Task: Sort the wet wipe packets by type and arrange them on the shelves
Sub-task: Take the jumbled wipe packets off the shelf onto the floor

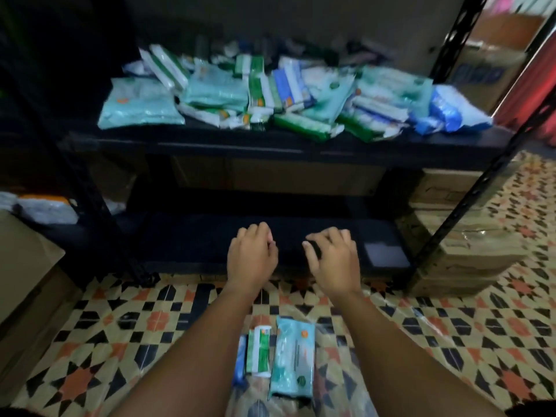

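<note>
**Both hands over the bottom shelf, packets mixed above and set out below**

The person's left hand (251,254) and right hand (332,258) reach forward side by side over the dark lower shelf (192,239), backs up. The fingers of both are loosely curled with nothing seen in them, though blur hides the fingertips. On the upper shelf (270,145) lies an unsorted heap of wet wipe packets (285,94): pale teal, green-and-white and blue ones overlapping at odd angles, with a teal packet (140,103) lying flat at the left end. On the patterned tiled floor (451,341), between the forearms, three packets lie side by side: a blue packet (240,361), a green-and-white packet (258,350) and a larger pale teal packet (291,359). Cardboard boxes (460,236) are stacked right of the rack.
</note>
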Tool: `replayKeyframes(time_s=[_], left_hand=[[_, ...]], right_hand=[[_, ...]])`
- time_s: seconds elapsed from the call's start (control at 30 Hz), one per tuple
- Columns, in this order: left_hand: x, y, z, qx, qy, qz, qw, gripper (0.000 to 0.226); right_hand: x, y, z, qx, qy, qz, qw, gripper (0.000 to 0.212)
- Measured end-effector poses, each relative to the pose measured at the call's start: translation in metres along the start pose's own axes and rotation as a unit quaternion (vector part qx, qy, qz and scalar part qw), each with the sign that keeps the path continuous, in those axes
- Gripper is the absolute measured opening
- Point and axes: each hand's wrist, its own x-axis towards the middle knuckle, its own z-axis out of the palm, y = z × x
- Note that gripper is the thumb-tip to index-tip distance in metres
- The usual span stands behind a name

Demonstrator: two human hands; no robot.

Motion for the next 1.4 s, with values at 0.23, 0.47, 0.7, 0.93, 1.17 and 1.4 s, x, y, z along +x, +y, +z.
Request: replayKeyframes(time_s=[0.23,0.47,0.7,0.93,1.17,1.4], left_hand=[[0.084,0.041,-0.076,0.072,0.161,0.136,0.975,0.023],[0.152,0.075,-0.126,0.173,0.149,0.122,0.966,0.072],[0.203,0.087,-0.14,0.208,-0.121,0.063,0.969,0.142],[0.224,0.081,-0.124,0.205,-0.169,0.08,0.961,0.135],[0.219,0.067,-0.114,0.155,-0.06,0.143,0.976,0.078],[0.219,0.069,-0.106,0.18,0.001,0.19,0.965,0.06]], right_hand=[[0.092,0.009,-0.079,-0.058,0.131,-0.02,0.989,0.024],[0.152,0.019,-0.129,-0.129,0.129,-0.007,0.983,0.036],[0.192,0.021,-0.143,-0.123,-0.02,0.087,0.988,0.056],[0.216,0.022,-0.135,-0.141,-0.115,0.107,0.977,0.069],[0.228,0.031,-0.133,-0.095,-0.183,0.165,0.964,0.071],[0.221,0.024,-0.128,-0.189,-0.092,0.097,0.973,0.056]])
